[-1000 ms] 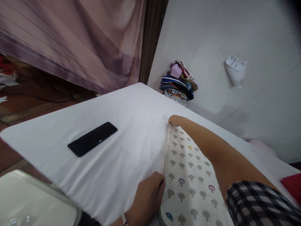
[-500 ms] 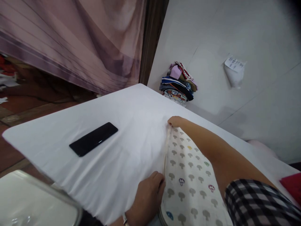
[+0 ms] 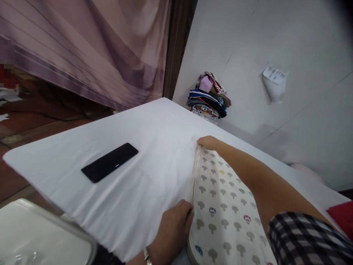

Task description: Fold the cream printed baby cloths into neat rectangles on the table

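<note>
A white cloth (image 3: 220, 206) printed with grey and a few coloured mushrooms lies folded in layers on the white-covered table. My left hand (image 3: 175, 224), with a bracelet at the wrist, is closed on the cloth's left edge near me. Farther away, my right hand (image 3: 207, 142) pinches the far left corner of the same cloth. The edge runs fairly straight between both hands. My right forearm, with a black-and-white checked sleeve, hides part of the cloth's right side.
A black phone (image 3: 110, 162) lies on the white table cover (image 3: 154, 125). Folded clothes (image 3: 209, 97) are stacked by the wall, where a paper note (image 3: 275, 75) hangs. A pale stool or chair seat (image 3: 41, 235) stands front left. Something red (image 3: 342, 219) lies at the right edge.
Both hands keep their grip on the cloth in nearly the same places. My right elbow and sleeve have shifted slightly to the right.
</note>
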A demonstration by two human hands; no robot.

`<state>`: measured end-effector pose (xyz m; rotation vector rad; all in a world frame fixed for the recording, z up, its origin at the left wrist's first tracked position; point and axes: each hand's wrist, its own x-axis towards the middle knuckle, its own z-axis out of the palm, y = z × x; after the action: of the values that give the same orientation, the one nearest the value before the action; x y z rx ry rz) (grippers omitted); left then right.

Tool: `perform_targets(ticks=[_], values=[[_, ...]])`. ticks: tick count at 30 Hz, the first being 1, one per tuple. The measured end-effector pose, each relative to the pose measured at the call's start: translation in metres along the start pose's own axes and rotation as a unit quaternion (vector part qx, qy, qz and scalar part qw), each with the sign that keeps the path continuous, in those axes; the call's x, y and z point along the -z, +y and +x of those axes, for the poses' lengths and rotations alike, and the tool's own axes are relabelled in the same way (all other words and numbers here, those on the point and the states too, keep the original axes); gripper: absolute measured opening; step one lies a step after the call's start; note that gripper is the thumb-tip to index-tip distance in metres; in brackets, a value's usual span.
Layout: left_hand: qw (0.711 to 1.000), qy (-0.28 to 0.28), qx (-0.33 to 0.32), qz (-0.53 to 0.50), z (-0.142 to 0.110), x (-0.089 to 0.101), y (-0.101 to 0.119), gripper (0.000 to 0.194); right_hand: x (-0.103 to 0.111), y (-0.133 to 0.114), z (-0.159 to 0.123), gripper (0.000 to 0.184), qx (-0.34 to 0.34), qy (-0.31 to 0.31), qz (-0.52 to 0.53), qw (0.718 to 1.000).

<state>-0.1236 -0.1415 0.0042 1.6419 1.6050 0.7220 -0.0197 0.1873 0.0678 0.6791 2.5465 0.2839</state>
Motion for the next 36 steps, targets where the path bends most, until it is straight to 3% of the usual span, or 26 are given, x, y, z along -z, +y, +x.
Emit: perform_targets(ticks=[10,14,16,21,26,36], values=[[1.000,-0.001,-0.003,-0.006,0.000,-0.001,0.000,0.020,-0.010,-0.002,0.011,0.027,0.022,0.014,-0.027,0.999],[1.000,0.000,-0.010,-0.007,0.000,-0.001,-0.001,0.022,-0.024,0.004,0.007,0.033,-0.012,0.073,0.064,0.995],[1.000,0.002,-0.012,-0.009,0.000,-0.001,-0.002,0.022,-0.034,0.007,0.003,0.038,-0.062,0.135,0.133,0.980],[1.000,-0.004,-0.011,-0.008,0.000,-0.002,-0.002,0.022,-0.066,0.007,-0.006,0.034,-0.217,0.284,0.245,0.901],[1.000,-0.016,-0.004,0.007,0.003,-0.002,-0.001,0.021,-0.086,-0.004,0.001,0.034,-0.183,0.272,0.255,0.910],[1.000,0.001,-0.005,0.015,0.005,-0.005,-0.002,0.019,-0.083,-0.016,0.009,0.039,-0.220,0.214,0.218,0.926]])
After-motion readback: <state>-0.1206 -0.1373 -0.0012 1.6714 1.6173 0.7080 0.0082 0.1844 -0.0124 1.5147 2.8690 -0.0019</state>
